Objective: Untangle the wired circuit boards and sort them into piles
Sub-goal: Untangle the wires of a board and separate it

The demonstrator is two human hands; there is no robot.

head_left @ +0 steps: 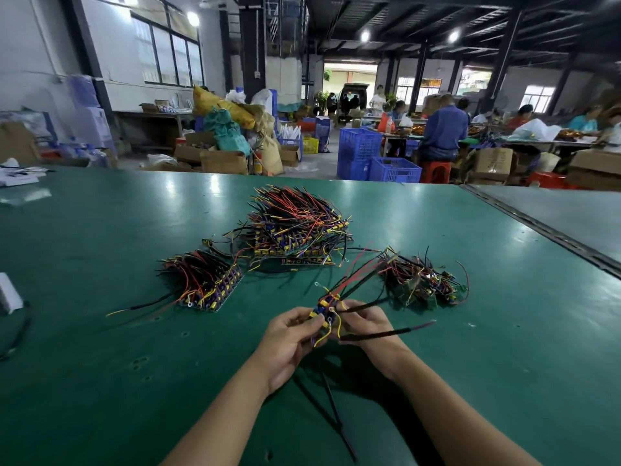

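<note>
Green matting covers the workbench (100, 331), with open room near-left of the hands and a seam (537, 227) running along the far right. Both hands hold one wired board (324, 312) above the mat: the left hand (287, 336) pinches its near end, and the right hand (364, 322) curls round its black leads. The step looks like untangling. Red wires reach toward the tangled heap (420, 280) at right (whether caught there, I cannot tell). Next, free them, then lay the board on the neat left stack (206, 284) or the far pile (295, 227).
</note>
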